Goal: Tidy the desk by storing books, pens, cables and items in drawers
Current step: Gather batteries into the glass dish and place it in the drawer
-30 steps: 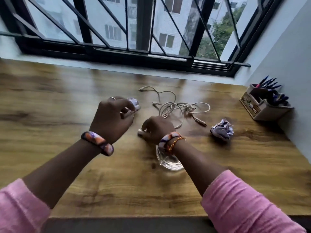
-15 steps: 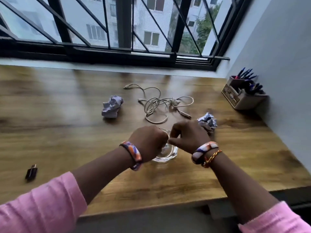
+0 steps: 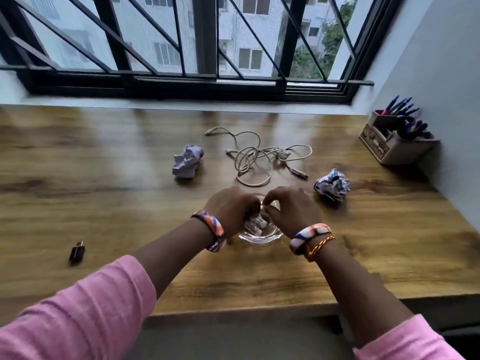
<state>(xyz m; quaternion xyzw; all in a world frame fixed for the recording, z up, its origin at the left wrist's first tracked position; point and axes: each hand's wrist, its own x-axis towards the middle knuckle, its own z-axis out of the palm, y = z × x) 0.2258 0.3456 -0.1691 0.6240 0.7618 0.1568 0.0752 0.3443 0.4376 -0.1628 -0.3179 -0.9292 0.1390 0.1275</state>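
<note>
pink sleeves (image 3: 85, 307), brown wood-grain desk (image 3: 78, 178), off-white cable (image 3: 255, 158)

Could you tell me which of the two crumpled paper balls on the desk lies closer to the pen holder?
The right paper ball, white with blue print, beside the right hand. The plain left ball lies beyond the cable, farther from the pen holder.

At the right edge of the frame, the pen holder (image 3: 389, 146) has a small label with dark letters, too blurred to read. In the glass bowl (image 3: 259, 236) at centre, a white item (image 3: 253, 226) carries dark print, likewise unreadable.
</note>
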